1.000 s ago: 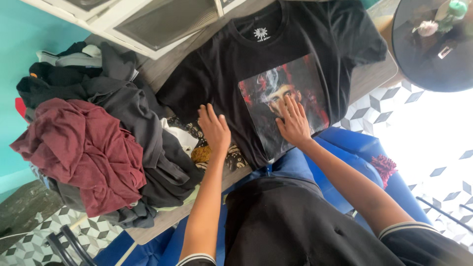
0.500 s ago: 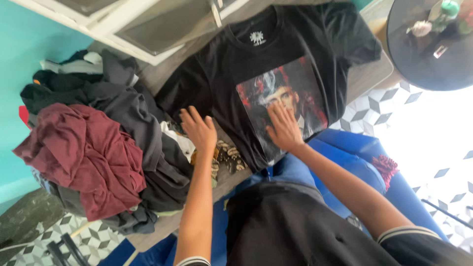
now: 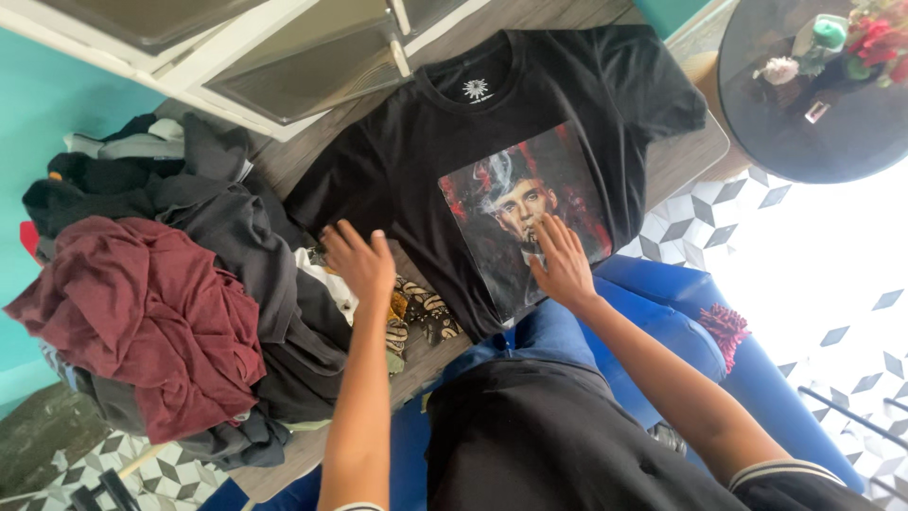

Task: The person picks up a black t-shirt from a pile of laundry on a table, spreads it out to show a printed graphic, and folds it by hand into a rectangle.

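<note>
My 2 hands have slid toward the near hem, left hand [image 3: 359, 263] open beside the black T-shirt [image 3: 492, 142], right hand [image 3: 565, 267] flat on it, shirt spread across the bench [image 3: 681, 161].

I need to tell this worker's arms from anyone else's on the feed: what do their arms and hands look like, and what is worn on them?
Both arms are bare from the wrist to near the shoulder. The left hand and right hand show no gloves, rings or watch. The short black sleeve on the right arm has a pale striped cuff; a similar cuff edge shows on the left.
</note>
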